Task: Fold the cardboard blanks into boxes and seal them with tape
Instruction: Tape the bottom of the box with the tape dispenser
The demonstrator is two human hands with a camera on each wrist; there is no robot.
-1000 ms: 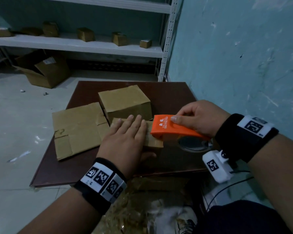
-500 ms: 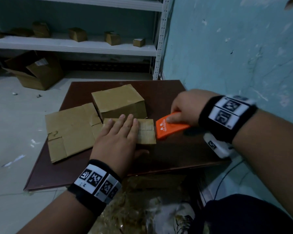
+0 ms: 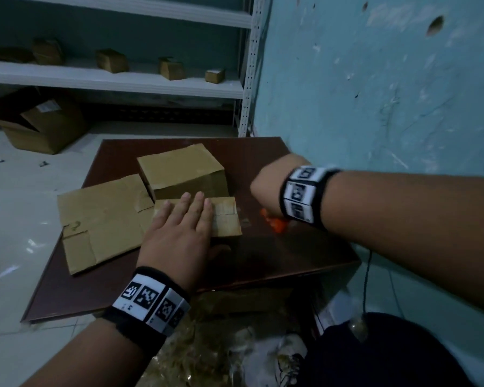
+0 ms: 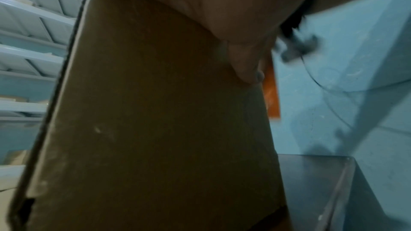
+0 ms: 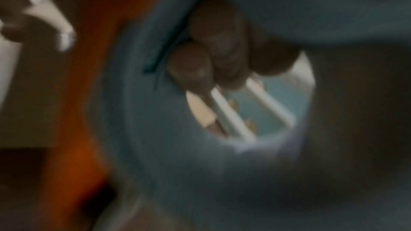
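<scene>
A small folded cardboard box (image 3: 227, 219) stands on the dark brown table (image 3: 291, 255). My left hand (image 3: 185, 219) lies flat on its top with straight fingers, and the box's side (image 4: 155, 129) fills the left wrist view. My right hand (image 3: 266, 188) grips the orange tape dispenser (image 3: 275, 223) just right of the box; only a blurred orange edge shows under the wrist. In the right wrist view my curled fingers (image 5: 213, 45) hold the tape roll (image 5: 155, 111) beside the orange body (image 5: 89, 94). A larger closed box (image 3: 179, 171) sits behind. A flat blank (image 3: 101, 219) lies at the left.
A teal wall (image 3: 375, 93) runs along the table's right side. White shelving (image 3: 123, 79) behind holds several small boxes. An open carton (image 3: 39, 124) sits on the floor at the left. A plastic bag (image 3: 221, 353) of scraps lies below the table's near edge.
My right hand has pulled the dispenser off the box top, to the right and down its right side. The left hand stays pressed on the box.
</scene>
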